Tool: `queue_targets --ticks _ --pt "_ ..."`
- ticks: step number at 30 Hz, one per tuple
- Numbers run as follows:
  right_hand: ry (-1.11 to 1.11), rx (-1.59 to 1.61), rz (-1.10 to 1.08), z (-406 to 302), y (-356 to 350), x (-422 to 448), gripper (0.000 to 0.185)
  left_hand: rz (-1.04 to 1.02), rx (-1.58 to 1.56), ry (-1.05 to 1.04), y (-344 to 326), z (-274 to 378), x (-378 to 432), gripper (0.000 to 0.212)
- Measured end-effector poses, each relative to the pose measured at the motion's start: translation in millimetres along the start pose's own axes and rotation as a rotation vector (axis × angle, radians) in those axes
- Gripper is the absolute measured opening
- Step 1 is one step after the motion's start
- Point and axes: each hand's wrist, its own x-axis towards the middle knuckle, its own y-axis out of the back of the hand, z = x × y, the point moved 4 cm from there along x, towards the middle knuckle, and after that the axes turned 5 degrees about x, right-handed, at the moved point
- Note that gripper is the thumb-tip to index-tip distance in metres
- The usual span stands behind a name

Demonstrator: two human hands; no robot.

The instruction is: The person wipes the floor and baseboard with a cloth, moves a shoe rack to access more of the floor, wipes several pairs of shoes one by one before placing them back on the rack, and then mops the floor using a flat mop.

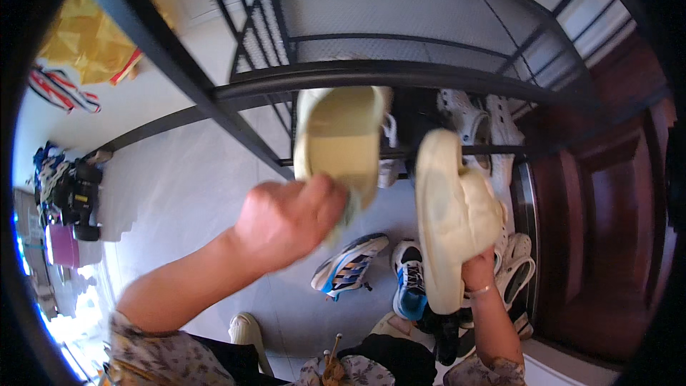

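Note:
My left hand point(292, 225) is closed over the near end of a pale yellow slide sandal point(343, 145), whose footbed faces up just below the black metal rail of a rack. Something pale green, blurred, shows at its fingers; whether it is a cloth cannot be told. On the right, a cream slide sandal point(445, 220) is tilted on its side, with my right hand point(479, 271) gripping it from beneath near its strap. A bracelet is on the right wrist.
The black metal rack point(375, 72) spans the top. Clogs point(469, 123) stand at its right. Blue-and-white sneakers point(351, 268) lie on the grey tiled floor point(182, 193), with more shoes beside the dark red door point(595, 225). A black toy vehicle point(80, 198) is far left.

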Motion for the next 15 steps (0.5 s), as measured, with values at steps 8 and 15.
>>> queue_targets --ticks 8,15 --pt "0.502 -0.791 -0.512 -21 -75 -11 0.044 -0.228 -0.525 0.099 138 -49 -141 0.023" --pt "0.126 -0.249 -0.944 8 -209 -5 0.044 0.434 -0.782 1.632 95 -129 -367 0.036"
